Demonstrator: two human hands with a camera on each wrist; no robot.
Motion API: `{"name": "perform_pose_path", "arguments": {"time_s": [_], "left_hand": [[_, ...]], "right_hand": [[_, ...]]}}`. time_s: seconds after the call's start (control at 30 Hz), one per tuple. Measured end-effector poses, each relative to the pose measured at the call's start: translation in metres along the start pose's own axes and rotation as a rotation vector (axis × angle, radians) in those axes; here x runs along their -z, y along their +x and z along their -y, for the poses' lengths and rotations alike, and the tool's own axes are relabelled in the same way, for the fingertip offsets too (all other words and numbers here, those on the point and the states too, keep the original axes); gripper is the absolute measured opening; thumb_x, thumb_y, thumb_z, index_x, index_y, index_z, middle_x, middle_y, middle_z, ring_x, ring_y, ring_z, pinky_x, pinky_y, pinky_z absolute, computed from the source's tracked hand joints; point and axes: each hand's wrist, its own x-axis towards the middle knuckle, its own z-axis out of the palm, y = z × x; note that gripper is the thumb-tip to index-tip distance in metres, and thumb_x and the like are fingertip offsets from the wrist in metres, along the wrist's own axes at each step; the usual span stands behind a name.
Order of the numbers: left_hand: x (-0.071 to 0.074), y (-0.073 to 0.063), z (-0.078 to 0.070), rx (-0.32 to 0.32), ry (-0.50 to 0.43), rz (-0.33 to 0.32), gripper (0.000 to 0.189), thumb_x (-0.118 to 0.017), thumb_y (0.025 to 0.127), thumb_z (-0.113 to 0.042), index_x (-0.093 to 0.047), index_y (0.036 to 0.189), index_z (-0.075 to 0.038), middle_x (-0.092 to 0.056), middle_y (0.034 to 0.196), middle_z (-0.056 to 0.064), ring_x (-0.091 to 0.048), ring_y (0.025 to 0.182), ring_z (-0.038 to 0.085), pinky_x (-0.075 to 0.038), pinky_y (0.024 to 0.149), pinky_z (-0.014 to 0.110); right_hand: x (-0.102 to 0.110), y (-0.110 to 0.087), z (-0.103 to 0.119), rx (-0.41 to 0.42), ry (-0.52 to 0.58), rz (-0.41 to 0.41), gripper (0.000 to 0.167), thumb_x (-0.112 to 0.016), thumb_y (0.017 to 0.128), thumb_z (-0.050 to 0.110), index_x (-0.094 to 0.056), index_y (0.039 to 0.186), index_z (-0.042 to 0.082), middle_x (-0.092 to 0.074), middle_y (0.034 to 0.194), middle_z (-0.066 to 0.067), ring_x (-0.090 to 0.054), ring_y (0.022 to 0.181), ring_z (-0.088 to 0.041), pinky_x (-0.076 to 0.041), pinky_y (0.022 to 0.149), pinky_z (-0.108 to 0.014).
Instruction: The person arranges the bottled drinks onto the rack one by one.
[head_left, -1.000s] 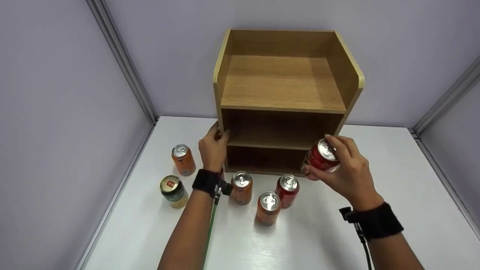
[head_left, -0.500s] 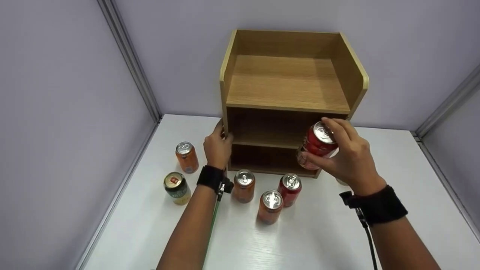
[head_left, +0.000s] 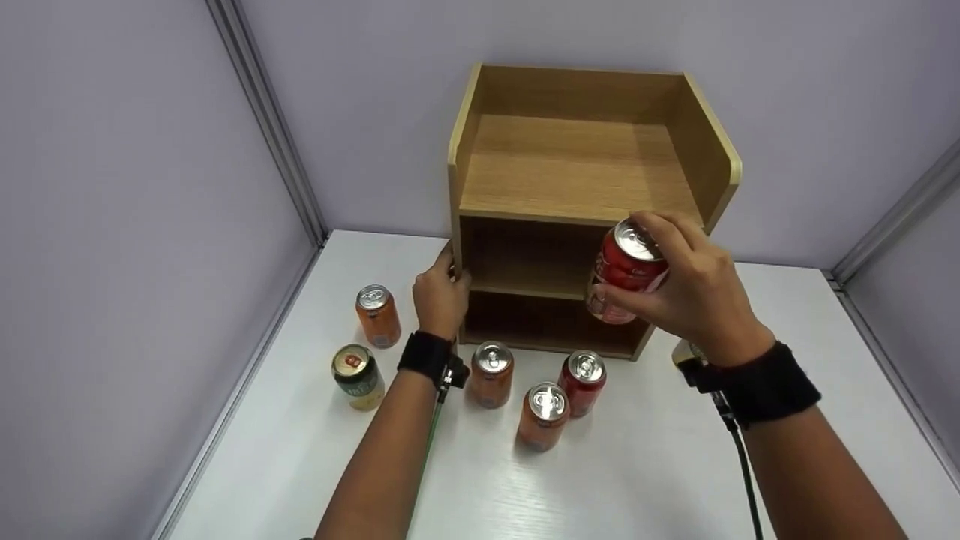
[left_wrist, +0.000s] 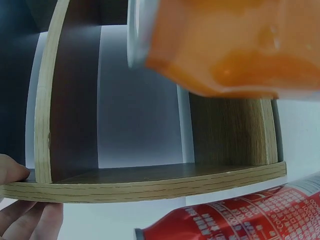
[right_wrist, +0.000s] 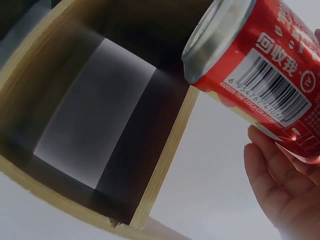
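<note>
My right hand [head_left: 694, 281] holds a red Coca-Cola can [head_left: 630, 262], raised and tilted in front of the wooden shelf unit's [head_left: 577, 165] right side, level with the middle compartment. In the right wrist view the fingers [right_wrist: 280, 177] lie beside the can's printed wall. At the other end my left hand [head_left: 441, 300] grips the unit's left side panel, with the thumb [left_wrist: 11, 170] inside and the other fingers outside. A red container [left_wrist: 245, 217] lies past that panel in the left wrist view; an orange can [left_wrist: 230, 45] looms close in front of the compartments.
Before the unit stand two orange cans [head_left: 491, 375] and another red can [head_left: 583, 382]. On the left are an orange can [head_left: 379, 316] and a dark green and yellow can [head_left: 358, 377]. A pale can [head_left: 684, 352] is partly hidden behind my right wrist. Walls enclose the white table [head_left: 637, 472].
My right hand has lifted the Coca-Cola can up and to the left, from near the unit's lower right corner to the middle compartment's height. The left hand keeps its grip on the side panel.
</note>
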Motion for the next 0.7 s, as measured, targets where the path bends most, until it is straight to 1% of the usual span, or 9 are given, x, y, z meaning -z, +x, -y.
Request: {"name": "perform_pose_path", "arguments": {"time_s": [0.1,0.3,0.4,0.5,0.63,0.7], "left_hand": [[-0.001,0.0,-0.001,0.001,0.012,0.003,0.037,-0.068,0.081,-0.007,-0.067,0.119,-0.006,-0.073,0.096,0.012,-0.07,0.086,0.027,-0.054,0.07,0.043],[0.0,-0.001,-0.003,0.016,0.0,0.011,0.044,-0.066,0.084,-0.006,-0.063,0.128,-0.005,-0.072,0.099,0.013,-0.07,0.086,0.027,-0.054,0.069,0.043],[-0.001,-0.001,-0.004,0.019,0.006,0.016,0.041,-0.066,0.085,-0.007,-0.065,0.125,-0.006,-0.072,0.098,0.013,-0.07,0.086,0.027,-0.054,0.07,0.043],[-0.002,-0.001,-0.005,0.019,0.012,0.022,0.034,-0.066,0.084,-0.006,-0.067,0.119,-0.005,-0.072,0.099,0.012,-0.07,0.087,0.026,-0.054,0.071,0.042],[-0.004,-0.002,-0.005,0.02,0.025,0.018,0.027,-0.067,0.084,-0.006,-0.069,0.111,-0.005,-0.073,0.096,0.012,-0.07,0.086,0.026,-0.054,0.072,0.041],[-0.005,-0.002,-0.006,0.015,0.028,0.011,0.028,-0.067,0.084,-0.006,-0.068,0.112,-0.005,-0.073,0.095,0.012,-0.07,0.084,0.026,-0.054,0.07,0.042]], "right_hand": [[-0.001,0.005,0.0,0.005,0.008,0.0,0.077,-0.087,0.07,0.037,-0.055,0.13,0.002,-0.058,0.118,-0.015,-0.063,0.103,-0.025,-0.056,0.074,-0.041],[-0.006,0.014,-0.001,0.022,0.029,-0.029,0.077,-0.088,0.069,0.038,-0.057,0.128,0.001,-0.059,0.115,-0.014,-0.061,0.103,-0.025,-0.056,0.074,-0.042],[-0.009,0.019,0.0,0.018,0.056,-0.047,0.077,-0.09,0.066,0.034,-0.058,0.128,0.002,-0.06,0.114,-0.014,-0.062,0.101,-0.028,-0.056,0.072,-0.044],[-0.011,0.024,0.0,0.029,0.07,-0.064,0.076,-0.091,0.065,0.032,-0.058,0.127,0.001,-0.061,0.112,-0.014,-0.062,0.099,-0.028,-0.056,0.071,-0.044],[-0.013,0.031,0.0,0.058,0.071,-0.075,0.075,-0.089,0.068,0.035,-0.058,0.126,-0.001,-0.061,0.112,-0.015,-0.062,0.098,-0.025,-0.056,0.072,-0.04],[-0.014,0.036,-0.001,0.062,0.07,-0.07,0.074,-0.088,0.07,0.037,-0.058,0.126,0.0,-0.06,0.111,-0.015,-0.062,0.098,-0.023,-0.056,0.073,-0.038]]}}
